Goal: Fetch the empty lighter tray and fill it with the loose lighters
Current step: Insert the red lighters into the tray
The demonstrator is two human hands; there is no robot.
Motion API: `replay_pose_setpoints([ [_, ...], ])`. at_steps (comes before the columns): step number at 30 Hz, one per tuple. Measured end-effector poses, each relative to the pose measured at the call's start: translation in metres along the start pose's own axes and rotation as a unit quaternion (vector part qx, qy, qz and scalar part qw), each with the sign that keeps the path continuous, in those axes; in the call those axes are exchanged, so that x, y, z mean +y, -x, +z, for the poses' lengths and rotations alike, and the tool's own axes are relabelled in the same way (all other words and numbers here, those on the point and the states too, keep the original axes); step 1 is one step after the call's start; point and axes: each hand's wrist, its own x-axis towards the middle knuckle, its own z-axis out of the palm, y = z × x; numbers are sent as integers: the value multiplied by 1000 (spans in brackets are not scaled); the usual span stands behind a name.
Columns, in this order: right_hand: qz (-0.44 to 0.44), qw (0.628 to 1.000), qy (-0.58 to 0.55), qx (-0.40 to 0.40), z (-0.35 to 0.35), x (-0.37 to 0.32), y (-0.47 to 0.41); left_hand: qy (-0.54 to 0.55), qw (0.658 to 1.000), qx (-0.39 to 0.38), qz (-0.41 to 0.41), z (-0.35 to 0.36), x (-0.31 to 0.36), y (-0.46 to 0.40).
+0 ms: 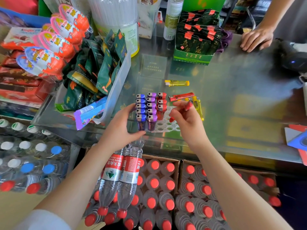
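Glossy glass counter (232, 90), plastic lighters (146, 112)

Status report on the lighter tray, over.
Left hand steadies tray. Right hand pinches red lighter above empty slots. Loose lighters remain. Nothing blocking.

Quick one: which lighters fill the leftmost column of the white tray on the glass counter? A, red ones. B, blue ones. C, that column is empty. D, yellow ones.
B: the column of the tray nearest the left hand holds blue lighters, with purple lighters next and red lighters after.
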Motion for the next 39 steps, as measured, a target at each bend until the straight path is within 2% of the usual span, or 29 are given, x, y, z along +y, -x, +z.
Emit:
replay_pose_setpoints([
  [4, -36, 994, 108, -2, -2, 0, 7, -38, 999, -9, -1, -5, 0, -4],
  [8, -27, 996, 87, -16, -1, 0, 11, -41, 999, -24, 11, -6, -2, -7],
  [11, -29, 997, 66, 12, 4, 2, 12, -35, 999, -20, 8, -5, -2, -5],
  [16, -55, 986, 155, 8, 14, 5, 11, -16, 1000, -6, 3, -2, 0, 0],
  [21, -125, 957, 260, -19, 10, 3, 8, -12, 1000, -9, 5, -2, -1, -1],
  [29, -106, 958, 267, -19, 10, 4, 4, -11, 1000, 1, 8, -1, 1, -1],
  [34, -183, 910, 370, -46, 9, 10, 2, -22, 1000, -4, 1, 0, -1, -1],
  [38, -181, 903, 387, -43, 9, 8, -2, -27, 1000, 1, -2, 0, 3, -2],
  [39, -187, 892, 408, -53, 8, 5, -4, -30, 1000, 2, -4, 1, 4, -1],
])
